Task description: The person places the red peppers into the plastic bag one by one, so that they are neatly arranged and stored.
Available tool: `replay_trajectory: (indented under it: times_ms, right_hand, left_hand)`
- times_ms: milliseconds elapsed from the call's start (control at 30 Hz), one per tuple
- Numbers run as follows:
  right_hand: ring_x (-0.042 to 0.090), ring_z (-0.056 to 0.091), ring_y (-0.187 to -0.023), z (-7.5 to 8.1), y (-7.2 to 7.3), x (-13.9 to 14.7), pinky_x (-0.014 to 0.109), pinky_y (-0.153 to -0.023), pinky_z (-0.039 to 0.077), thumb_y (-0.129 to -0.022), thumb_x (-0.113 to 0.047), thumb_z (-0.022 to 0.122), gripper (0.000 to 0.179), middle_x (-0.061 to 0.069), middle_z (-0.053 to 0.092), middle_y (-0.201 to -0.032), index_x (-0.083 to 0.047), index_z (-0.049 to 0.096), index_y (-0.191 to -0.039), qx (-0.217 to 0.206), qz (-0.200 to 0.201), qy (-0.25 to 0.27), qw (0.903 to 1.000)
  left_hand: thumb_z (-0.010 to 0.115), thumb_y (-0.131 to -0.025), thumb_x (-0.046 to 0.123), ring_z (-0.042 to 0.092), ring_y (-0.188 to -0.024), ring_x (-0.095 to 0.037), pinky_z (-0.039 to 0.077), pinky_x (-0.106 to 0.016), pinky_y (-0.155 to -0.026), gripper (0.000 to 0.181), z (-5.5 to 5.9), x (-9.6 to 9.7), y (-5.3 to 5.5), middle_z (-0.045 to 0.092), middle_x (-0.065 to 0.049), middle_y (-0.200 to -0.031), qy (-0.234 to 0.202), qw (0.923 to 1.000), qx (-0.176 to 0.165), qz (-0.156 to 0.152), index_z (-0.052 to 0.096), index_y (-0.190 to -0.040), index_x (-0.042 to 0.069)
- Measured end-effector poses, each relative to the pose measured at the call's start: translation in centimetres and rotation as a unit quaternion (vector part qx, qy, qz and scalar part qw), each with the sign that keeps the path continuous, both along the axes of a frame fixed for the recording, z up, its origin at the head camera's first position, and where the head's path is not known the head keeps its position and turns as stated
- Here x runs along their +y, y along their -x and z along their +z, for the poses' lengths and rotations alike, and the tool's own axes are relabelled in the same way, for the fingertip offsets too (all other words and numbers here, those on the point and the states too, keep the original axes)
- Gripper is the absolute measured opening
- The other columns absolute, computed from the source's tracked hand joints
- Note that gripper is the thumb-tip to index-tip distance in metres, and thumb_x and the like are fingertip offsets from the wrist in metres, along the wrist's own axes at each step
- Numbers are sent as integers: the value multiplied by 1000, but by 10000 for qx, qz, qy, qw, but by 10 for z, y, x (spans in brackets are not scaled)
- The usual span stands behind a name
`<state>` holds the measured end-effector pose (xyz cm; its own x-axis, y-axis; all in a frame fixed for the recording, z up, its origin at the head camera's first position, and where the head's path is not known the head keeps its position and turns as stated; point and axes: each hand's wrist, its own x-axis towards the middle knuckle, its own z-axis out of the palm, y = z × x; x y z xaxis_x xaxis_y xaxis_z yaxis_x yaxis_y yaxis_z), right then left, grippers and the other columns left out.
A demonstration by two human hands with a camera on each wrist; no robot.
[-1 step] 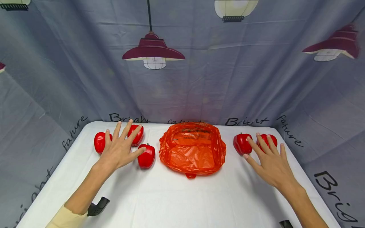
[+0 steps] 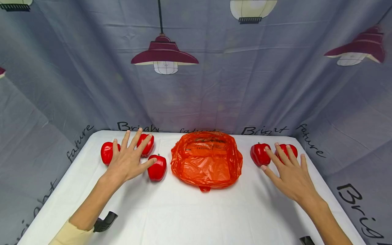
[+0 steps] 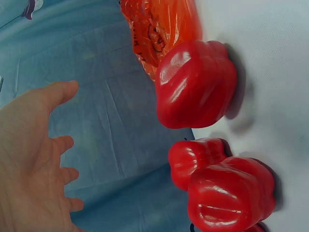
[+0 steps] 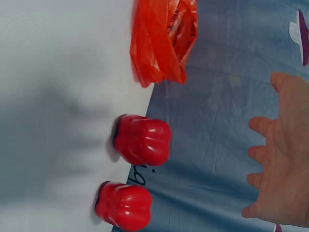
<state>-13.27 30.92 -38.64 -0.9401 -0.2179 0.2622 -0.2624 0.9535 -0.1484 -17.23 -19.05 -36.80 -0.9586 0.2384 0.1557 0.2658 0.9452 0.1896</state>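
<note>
Spread fingers and a raised palm show my left hand (image 2: pixel 126 164) hovering over the left group of shiny red bell peppers. Around it in the head view are a pepper (image 2: pixel 107 153) at far left, another (image 2: pixel 147 145) behind, and one (image 2: pixel 157 168) by the thumb. The left wrist view adds a pepper (image 3: pixel 229 195) mostly covered by the hand from above. My right hand (image 2: pixel 292 178), fingers also spread, is held above the table near two more red peppers, one nearer the middle (image 2: pixel 259 154) and one partly behind the fingers (image 2: pixel 292 149). Both hands hold nothing.
A red-orange plastic bag (image 2: pixel 176 163) stands mouth open at the middle of the white-covered table (image 2: pixel 196 217), between the pepper groups. Grey-blue curtain (image 2: pixel 208 85) printed with lamps and lettering encloses the back and sides. Black wrist mounts (image 2: pixel 105 222) hang below the forearms.
</note>
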Motion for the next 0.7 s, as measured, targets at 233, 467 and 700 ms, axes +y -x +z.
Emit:
replay_trajectory:
  times_ms: [233, 467, 700]
  right_hand:
    - [46, 5, -148, 0, -1, -1, 64, -109, -18, -97, -54, 54, 74, 22, 21, -161, -14, 36, -156, 9, -2, -17, 10000]
    - [47, 15, -146, 1, -2, -4, 64, -112, -12, -95, -50, 59, 73, 22, 26, -159, -9, 41, -152, 132, 85, 111, 9998]
    - [47, 33, -137, 1, -2, -7, 70, -108, 24, -94, -33, 68, 60, 23, 40, -151, -3, 51, -143, 347, 334, 684, 9965]
  left_hand:
    - [70, -84, 51, 1, -147, -48, -1, -77, -106, 92, 2, 1, -2, 11, -18, -164, -6, 10000, 35, -32, 28, -159, 19]
    - [72, -83, 51, 5, -146, -48, 4, -77, -106, 91, -1, -1, -5, 12, -17, -164, -7, 9999, 124, -79, 32, -157, 17]
    - [74, -85, 43, 17, -144, -47, 13, -71, -110, 87, -3, -5, -11, 20, -18, -161, -493, 9983, -11, -297, 33, -155, 10]
